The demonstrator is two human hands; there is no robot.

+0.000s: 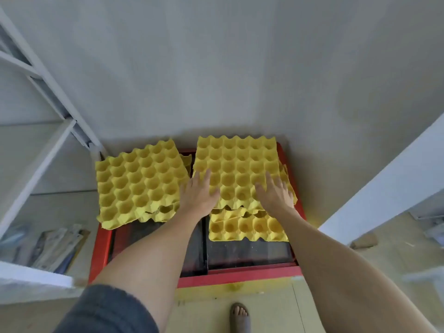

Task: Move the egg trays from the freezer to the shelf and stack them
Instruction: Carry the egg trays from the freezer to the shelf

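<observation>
Freezer [240,275] with a red frame and dark sliding glass lids lies under both our arms. Yellow egg trays sit on its top in two piles. Our left hand [198,192] lies flat on the near-left corner of the top tray [236,167] of the right pile, fingers straight and slightly spread, reaching away from us. Our right hand [275,193] lies on the near-right corner of that same tray, fingers also straight and spread; neither hand is curled round the edge that we can see. Under that tray, toward us from both hands, a lower tray [247,228] sticks out, skewed against the one above. Left of our left hand sits the second pile [140,180], turned at an angle, with one or more trays showing beneath its near edge. Further left stands a white metal shelf [38,150]; on a low level of it lie some flat packets [55,246], their print too blurred to read. We find no readable brand or label anywhere. A sandalled foot [239,317] stands on the floor below the freezer.
</observation>
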